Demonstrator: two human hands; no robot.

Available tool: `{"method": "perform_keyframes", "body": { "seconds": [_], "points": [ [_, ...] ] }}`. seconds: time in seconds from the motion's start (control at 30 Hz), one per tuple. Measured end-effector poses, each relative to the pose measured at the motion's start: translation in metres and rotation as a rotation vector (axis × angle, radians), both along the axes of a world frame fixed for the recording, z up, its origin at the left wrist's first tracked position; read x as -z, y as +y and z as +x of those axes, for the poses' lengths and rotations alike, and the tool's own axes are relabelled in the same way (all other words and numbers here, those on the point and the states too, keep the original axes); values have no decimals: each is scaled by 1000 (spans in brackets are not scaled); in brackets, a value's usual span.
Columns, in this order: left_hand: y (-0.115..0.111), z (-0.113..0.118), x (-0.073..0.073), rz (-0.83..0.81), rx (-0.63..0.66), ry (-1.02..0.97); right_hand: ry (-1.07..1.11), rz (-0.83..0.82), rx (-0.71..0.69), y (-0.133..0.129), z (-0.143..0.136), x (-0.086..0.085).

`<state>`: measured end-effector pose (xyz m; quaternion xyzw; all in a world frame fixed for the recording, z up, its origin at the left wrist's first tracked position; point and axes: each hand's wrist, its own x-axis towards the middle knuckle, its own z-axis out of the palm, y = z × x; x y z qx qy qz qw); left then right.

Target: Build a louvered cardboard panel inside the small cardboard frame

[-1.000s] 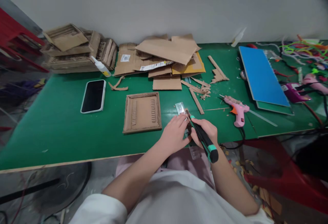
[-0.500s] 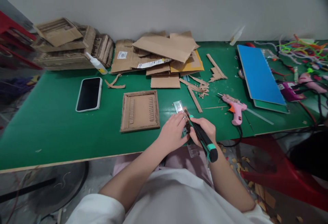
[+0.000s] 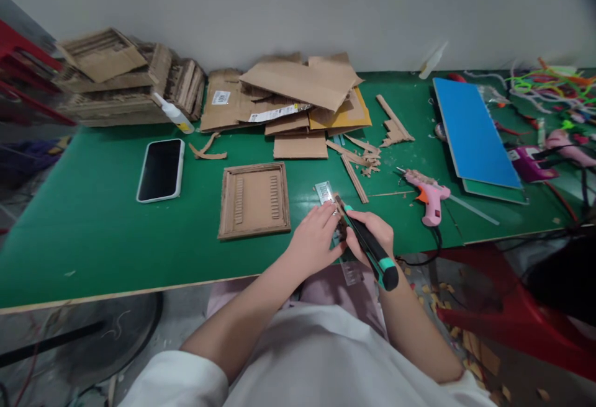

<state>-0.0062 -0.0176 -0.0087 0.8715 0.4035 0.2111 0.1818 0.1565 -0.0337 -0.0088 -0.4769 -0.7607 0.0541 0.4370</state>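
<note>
My left hand [image 3: 313, 239] presses down on a clear ruler [image 3: 325, 192], its fingers close together. A narrow strip of brown cardboard lies beside the ruler, mostly hidden by my fingers. In my right hand [image 3: 376, 233] is a black and teal utility knife [image 3: 372, 247], slanted with its blade end at the strip, close to my left fingertips. The ruler's lower end sticks out past the table's front edge. Left of my hands lies a square cardboard tray [image 3: 255, 201] with two ridged strips inside.
On the green table [image 3: 107, 239] are a phone [image 3: 161, 170], a glue bottle [image 3: 174, 115], stacked cardboard [image 3: 298, 84], cardboard scraps [image 3: 354, 178], a pink glue gun [image 3: 431, 196] and a blue board [image 3: 477, 134]. A red stool [image 3: 512, 320] stands below, right.
The knife and my right hand have shifted very slightly to the right. My left hand stays on the ruler. The whole view has moved a little.
</note>
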Motion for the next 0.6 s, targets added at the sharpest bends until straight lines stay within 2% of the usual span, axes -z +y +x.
{"method": "perform_keyframes", "body": {
  "seconds": [0.6],
  "points": [
    [0, 0, -1, -2, 5, -8, -15, 7, 11, 0, -2, -1]
  ]
}}
